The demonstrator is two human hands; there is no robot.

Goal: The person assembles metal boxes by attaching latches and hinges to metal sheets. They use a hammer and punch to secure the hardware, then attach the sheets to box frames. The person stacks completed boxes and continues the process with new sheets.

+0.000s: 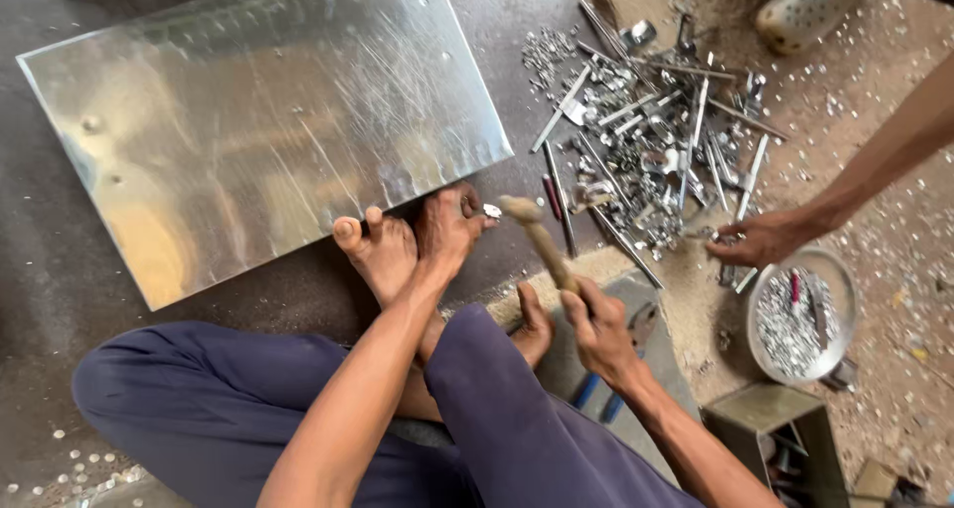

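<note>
Dark workshop floor (517, 11), gritty, with sandy ground to the right strewn with metal chips. Person sits on it, legs folded, dark blue trousers (219, 399).

Largest item: shiny sheet-metal panel (258, 120), flat on the floor, near corner pinned under a bare foot (383, 254). Next: heap of rods, bolts and scrap fittings (656, 130) up right, loose and tangled. Round metal bowl (800, 319) of small fasteners lower right; open metal box (785, 433) beside it. Blue-handled pliers (606, 389) lie under the right forearm.

Right hand (596, 329) is clenched round the wooden handle of a hammer (542, 240), head raised just above the panel's corner. Left hand (447, 230) pinches a small bright metal piece (492, 211) at the panel edge, fingers closed on it, directly under the hammer's path. A co-worker's hand (760, 238) reaches into the scrap heap from the right; whether it holds anything cannot be told.

Risks, as judged:
- Hammer head sits very near the pinching fingertips and bare toes; a glancing blow likely lands on skin.
- Small piece is held only by fingertips; an off-centre strike could flick it away.
- Panel edge looks sharp against the bare foot; a shift under impact could cut.
- Chips all over the floor, no footwear.
</note>
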